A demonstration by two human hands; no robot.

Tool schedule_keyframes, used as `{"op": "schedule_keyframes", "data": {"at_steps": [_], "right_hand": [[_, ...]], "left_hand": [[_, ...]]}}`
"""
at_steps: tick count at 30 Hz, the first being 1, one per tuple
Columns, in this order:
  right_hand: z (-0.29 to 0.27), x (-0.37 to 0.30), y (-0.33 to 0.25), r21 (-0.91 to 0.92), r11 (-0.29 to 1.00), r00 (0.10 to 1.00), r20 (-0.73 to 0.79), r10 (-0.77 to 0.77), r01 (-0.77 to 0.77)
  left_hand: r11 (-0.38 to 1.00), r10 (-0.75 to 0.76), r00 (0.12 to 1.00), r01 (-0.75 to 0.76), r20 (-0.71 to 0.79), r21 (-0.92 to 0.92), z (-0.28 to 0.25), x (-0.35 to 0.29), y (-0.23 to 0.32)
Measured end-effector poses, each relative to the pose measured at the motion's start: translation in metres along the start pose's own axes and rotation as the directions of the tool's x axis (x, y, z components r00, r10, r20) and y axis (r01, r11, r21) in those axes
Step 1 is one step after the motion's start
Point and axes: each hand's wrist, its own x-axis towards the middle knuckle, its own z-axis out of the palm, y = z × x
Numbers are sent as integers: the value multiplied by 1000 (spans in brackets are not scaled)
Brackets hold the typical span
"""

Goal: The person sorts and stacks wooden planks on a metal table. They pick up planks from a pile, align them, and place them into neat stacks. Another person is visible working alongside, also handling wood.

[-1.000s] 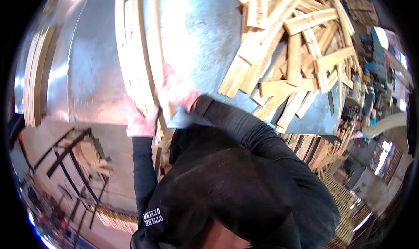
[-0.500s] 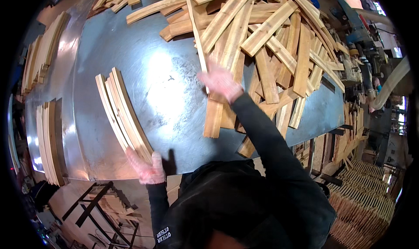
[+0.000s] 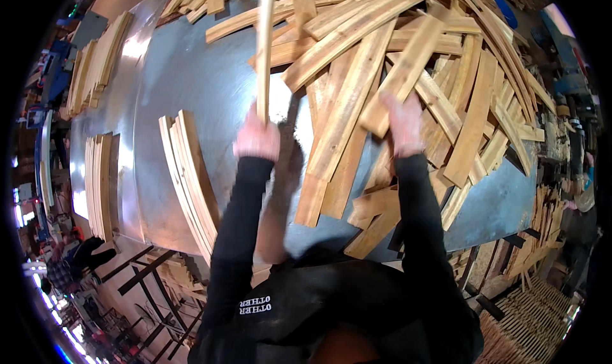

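Since the earlier frame, the left hand (image 3: pixel 257 138) has left the strip stack (image 3: pixel 186 166) and moved to mid-table. From my remote seat I see its fingers wrapped around the near end of a narrow strip (image 3: pixel 264 51), which points away over the metal table (image 3: pixel 210 87). My view shows the right hand (image 3: pixel 406 125) gripping a board (image 3: pixel 408 67) near its closer end (the far end is blurred), above the heaped pile (image 3: pixel 473 118) on the table's right.
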Motion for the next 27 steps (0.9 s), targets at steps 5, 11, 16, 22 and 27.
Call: {"op": "schedule_keyframes", "data": {"at_steps": [5,11,16,22,27], "right_hand": [[-29,-97,55,95,990,991,72,-111,104],[-51,-105,59,-250,960,987,-64,-148,128],[35,-69,34,-495,823,947,1,-322,280],[96,-62,23,-794,582,968,31,-251,176],[61,-102,10,-706,699,994,74,-85,112]], "left_hand": [[912,298,940,-332,167,241,84,124,42],[940,250,930,-299,270,161,76,96,43],[451,457,558,526,692,-721,37,-32,-59],[-220,564,624,745,541,-629,2,-150,-114],[-103,342,707,684,619,-723,-7,-180,-186]]}}
